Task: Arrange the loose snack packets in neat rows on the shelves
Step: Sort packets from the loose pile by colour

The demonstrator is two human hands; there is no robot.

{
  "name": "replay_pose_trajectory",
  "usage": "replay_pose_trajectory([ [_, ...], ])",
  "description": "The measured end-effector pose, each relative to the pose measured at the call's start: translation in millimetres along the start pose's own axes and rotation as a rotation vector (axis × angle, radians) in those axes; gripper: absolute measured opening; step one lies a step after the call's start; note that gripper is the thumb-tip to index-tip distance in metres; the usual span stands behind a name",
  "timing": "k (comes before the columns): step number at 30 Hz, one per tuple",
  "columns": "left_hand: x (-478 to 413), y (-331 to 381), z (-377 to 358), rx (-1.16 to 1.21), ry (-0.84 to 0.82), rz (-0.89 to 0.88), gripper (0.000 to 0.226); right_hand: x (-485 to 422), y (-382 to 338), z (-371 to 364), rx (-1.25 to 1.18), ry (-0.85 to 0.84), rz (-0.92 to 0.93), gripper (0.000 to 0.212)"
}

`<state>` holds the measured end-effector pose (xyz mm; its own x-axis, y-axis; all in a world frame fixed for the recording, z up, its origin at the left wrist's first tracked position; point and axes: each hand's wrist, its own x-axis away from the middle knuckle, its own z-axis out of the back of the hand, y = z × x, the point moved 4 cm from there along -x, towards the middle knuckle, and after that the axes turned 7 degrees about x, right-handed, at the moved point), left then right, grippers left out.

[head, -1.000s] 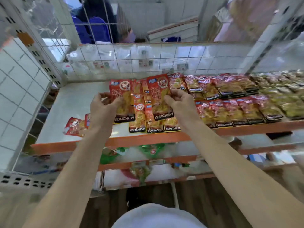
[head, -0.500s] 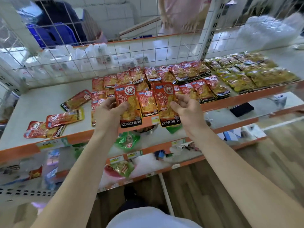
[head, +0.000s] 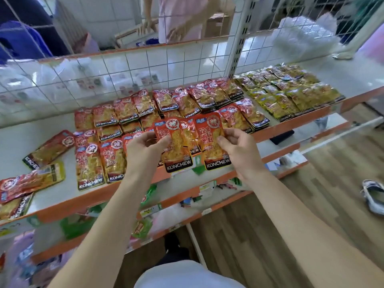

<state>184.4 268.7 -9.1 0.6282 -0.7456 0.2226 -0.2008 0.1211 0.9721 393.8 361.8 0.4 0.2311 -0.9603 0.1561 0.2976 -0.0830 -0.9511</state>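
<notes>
My left hand [head: 145, 149] and my right hand [head: 239, 150] hold a small fan of red KONCHEW snack packets [head: 193, 142] between them, raised over the front edge of the top shelf [head: 62, 202]. Thumb and fingers pinch the packets' outer sides. Behind them, red packets [head: 187, 102] lie in rows across the shelf, with a block of yellow-green packets [head: 291, 92] further right. Several loose red packets [head: 47, 148] lie askew at the left end.
A white wire grid [head: 145, 63] backs the shelf, with people standing beyond it. Lower shelves [head: 187, 196] hold green and mixed packets. A black flat object [head: 281, 137] rests on the second shelf. Wooden floor and a shoe [head: 374, 196] are at right.
The view has swung left and down. Both hands have drawn the fanned packets back from the rows toward the shelf's front edge, and they still hold them.
</notes>
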Motion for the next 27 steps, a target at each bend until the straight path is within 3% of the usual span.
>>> replay_pose_trajectory([
  [14, -66.8, 8.2, -32.1, -0.09, -0.106, -0.074, 0.021, -57.2, -1.3, 5.4, 0.071, 0.101, 0.035, 0.015],
  [23, -72.7, 14.7, -44.9, -0.063, -0.098, -0.075, 0.01, -80.0, -7.8, 31.5, 0.118, 0.163, 0.057, 0.018],
  [27, -75.4, 15.9, -56.1, -0.072, -0.064, -0.106, 0.016, -96.1, -5.8, 45.7, 0.132, 0.163, 0.071, 0.021],
])
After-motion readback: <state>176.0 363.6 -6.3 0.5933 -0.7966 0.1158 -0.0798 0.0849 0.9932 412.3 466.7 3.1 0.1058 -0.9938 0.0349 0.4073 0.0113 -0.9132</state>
